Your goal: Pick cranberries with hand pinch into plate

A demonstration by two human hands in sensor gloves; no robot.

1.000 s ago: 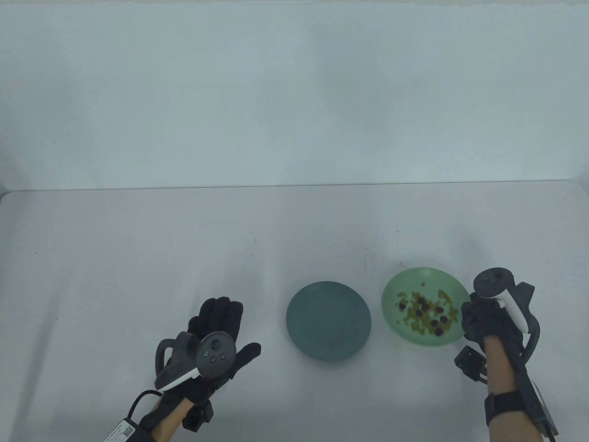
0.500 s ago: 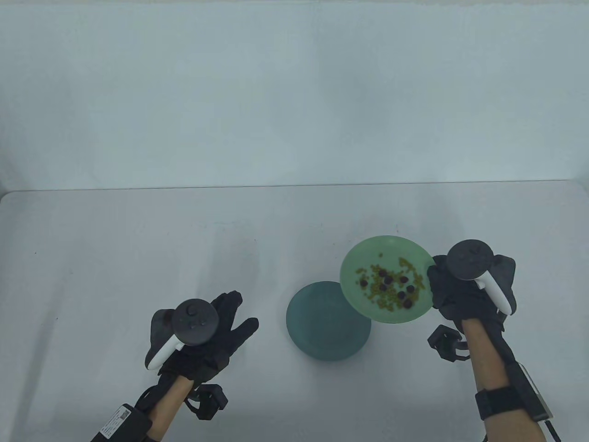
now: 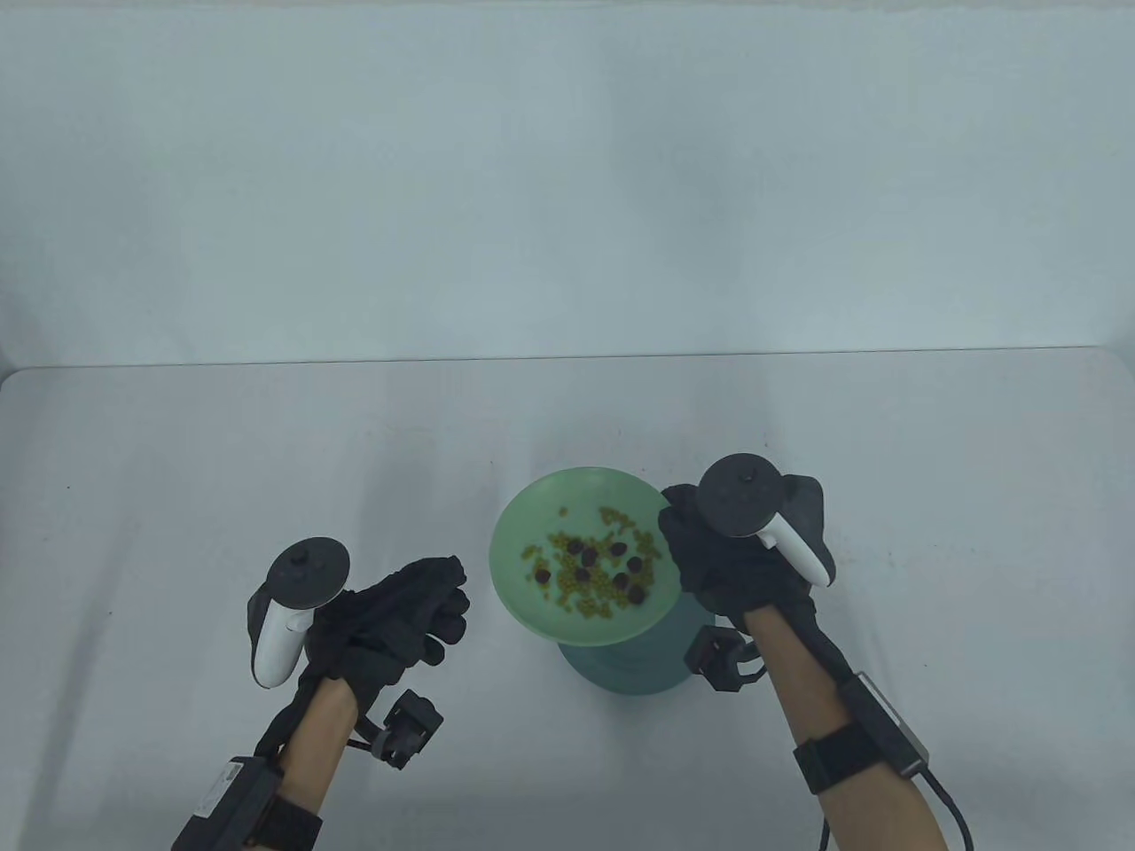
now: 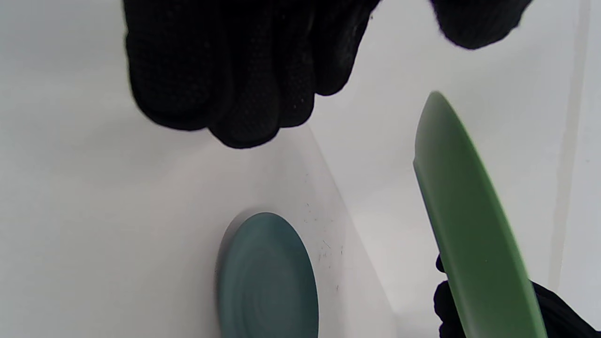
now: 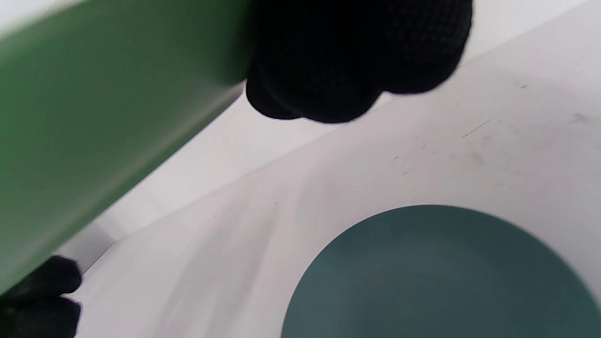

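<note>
White table (image 3: 177,461), pale and a bit scuffed, backed by a plain white wall (image 3: 567,177). Nothing fancy.

Dark teal plate (image 3: 634,669) flat on the table near the front edge, mostly hidden in the table view, seen bare in the left wrist view (image 4: 267,277) and the right wrist view (image 5: 441,277).

Light green plate (image 3: 532,550) held up in the air right above the teal one, overlapping most of it from the table camera. Clearly off the table in the left wrist view (image 4: 469,225), where it shows edge-on and tilted, and up close as a big green blur in the right wrist view (image 5: 94,117).

Right hand (image 3: 736,567) in a black glove gripping the green plate by its right rim, fingers curled round the edge, fingertips (image 5: 338,70) wrapped under it. Round tracker (image 3: 743,496) strapped on the back.

Left hand (image 3: 390,620) hovering off to the left of both plates, touching nothing. Fingers (image 4: 225,70) bunched and loosely curled, holding nothing. Tracker (image 3: 306,572) on its back too, small black wrist camera (image 3: 408,727) hanging below the wrist.

Cranberries (image 3: 587,557), the dark little blobs, sitting in the middle of the green plate, scattered among a pile of small yellowish-green bits (image 3: 612,519), raisins maybe, too small to say. None of them in the teal plate, none pinched in either hand.
</note>
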